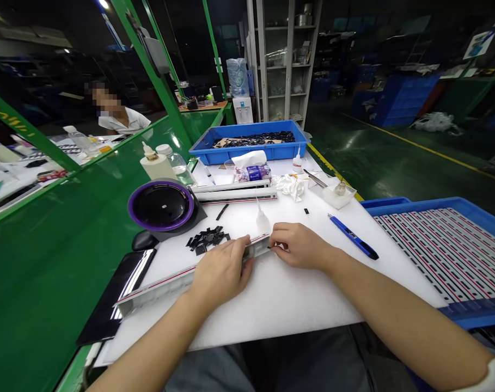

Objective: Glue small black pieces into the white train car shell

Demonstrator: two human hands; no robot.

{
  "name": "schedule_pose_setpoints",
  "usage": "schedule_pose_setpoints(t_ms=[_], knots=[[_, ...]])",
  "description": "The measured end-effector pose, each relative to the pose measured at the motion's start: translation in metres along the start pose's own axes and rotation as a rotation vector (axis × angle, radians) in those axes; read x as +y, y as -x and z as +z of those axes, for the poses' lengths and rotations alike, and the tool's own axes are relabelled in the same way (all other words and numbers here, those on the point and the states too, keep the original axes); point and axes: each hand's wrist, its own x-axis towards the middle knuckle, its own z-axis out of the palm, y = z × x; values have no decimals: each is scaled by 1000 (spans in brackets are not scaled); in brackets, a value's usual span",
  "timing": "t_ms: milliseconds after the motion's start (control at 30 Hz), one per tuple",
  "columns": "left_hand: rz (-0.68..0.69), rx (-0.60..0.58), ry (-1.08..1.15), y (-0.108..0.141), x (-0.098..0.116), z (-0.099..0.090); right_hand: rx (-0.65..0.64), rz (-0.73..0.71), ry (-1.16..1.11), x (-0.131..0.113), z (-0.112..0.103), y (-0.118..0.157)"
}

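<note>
My left hand (pixel 220 272) is closed around a long white channel-shaped strip (pixel 161 288) with a red line, which lies slanted across the white work surface (pixel 312 305). At the strip's right end, the fingertips of my right hand (pixel 300 246) pinch a small black piece (pixel 271 247), mostly hidden by the fingers. Just behind that end stands a translucent bottle with a thin needle nozzle (pixel 263 222). Beyond my left hand is a loose pile of small black pieces (pixel 208 240). One more small black piece (pixel 306 211) lies apart, beyond my right hand.
A blue knife (pixel 355 238) lies at right, beside a blue tray (pixel 455 204) of striped strips. Two similar strips (pixel 234 195), crumpled tissue (pixel 290 186) and a blue bin (pixel 243 158) are further back. A purple-rimmed black bowl (pixel 161 206) stands left. Another person (pixel 124 120) sits beyond the green partition.
</note>
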Motion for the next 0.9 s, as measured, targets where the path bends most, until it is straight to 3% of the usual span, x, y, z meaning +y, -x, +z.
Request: schedule_pose_setpoints(t_ms=[233,400,500,700,800,900], knots=[[243,-89,-123,-5,-4,-9,-55,11,59,4,4,1],[248,-154,-133,-15,6,-10,-29,-19,-24,6,3,0],[186,-202,-89,-21,12,-7,67,5,-153,8,-2,-1],[125,-256,-36,-27,13,-9,427,221,-207,19,-10,-5],[111,-286,-34,-29,16,-13,508,307,-160,23,-10,-7],[75,-307,-27,-31,22,-16,496,402,-204,24,-10,-14]])
